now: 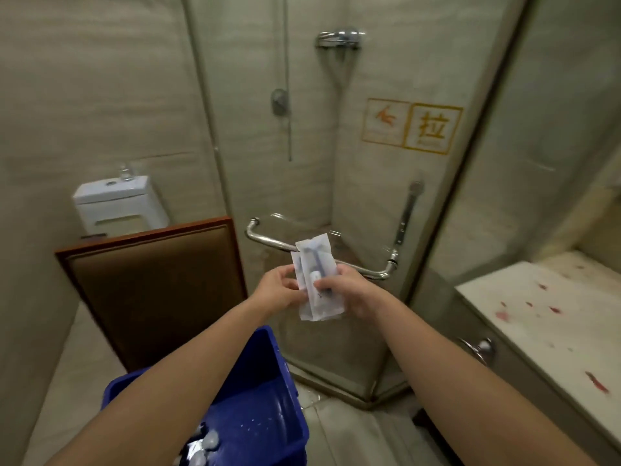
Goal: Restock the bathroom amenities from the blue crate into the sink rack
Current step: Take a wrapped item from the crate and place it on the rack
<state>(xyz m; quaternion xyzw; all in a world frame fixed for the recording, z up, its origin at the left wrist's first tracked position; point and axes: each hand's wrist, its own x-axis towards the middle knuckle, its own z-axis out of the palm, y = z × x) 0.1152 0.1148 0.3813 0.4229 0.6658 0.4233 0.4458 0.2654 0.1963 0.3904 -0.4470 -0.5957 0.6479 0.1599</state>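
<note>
Two clear plastic amenity packets (316,280), each with a dark handled item and a small white tube inside, are held upright in front of the shower door. My left hand (279,289) pinches their left edge and my right hand (346,287) grips their right side. Below my left forearm stands the blue crate (268,398), with several small wrapped items at its bottom left. The sink rack is not in view.
A glass shower door with a chrome handle (369,269) is straight ahead. A marble counter (544,317) with red flecks runs along the right. A brown wooden panel (154,287) and a white toilet tank (117,203) stand at the left.
</note>
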